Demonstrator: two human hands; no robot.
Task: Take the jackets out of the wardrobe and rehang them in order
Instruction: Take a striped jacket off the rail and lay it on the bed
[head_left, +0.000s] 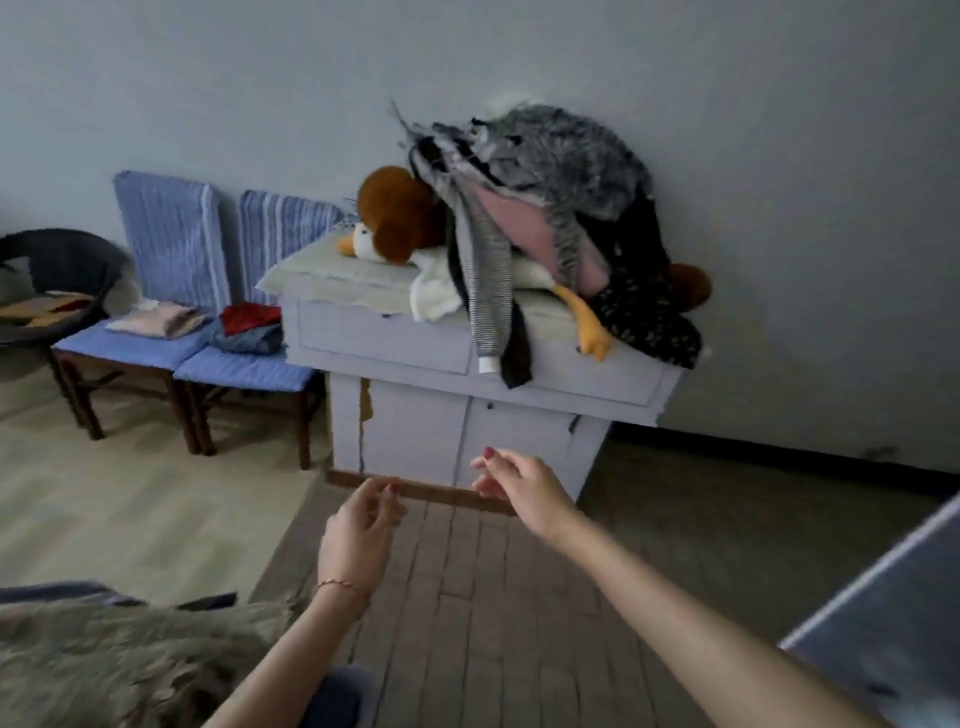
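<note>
Both my hands hang loose and hold nothing, in front of the jacket pile on the cabinet.

Nearest, a shaggy fur throw (119, 660) lies at my lower left. My left hand (363, 530) and right hand (519, 486) float apart over bare floor, fingers slack. Beyond them one pale cabinet (467, 415) carries a heap of jackets (561, 197), a striped sleeve hanging over its front edge, with one plush duck (395, 228) beside it. Two blue-covered chairs (171, 291) stand at its left, folded clothes on both seats.
</note>
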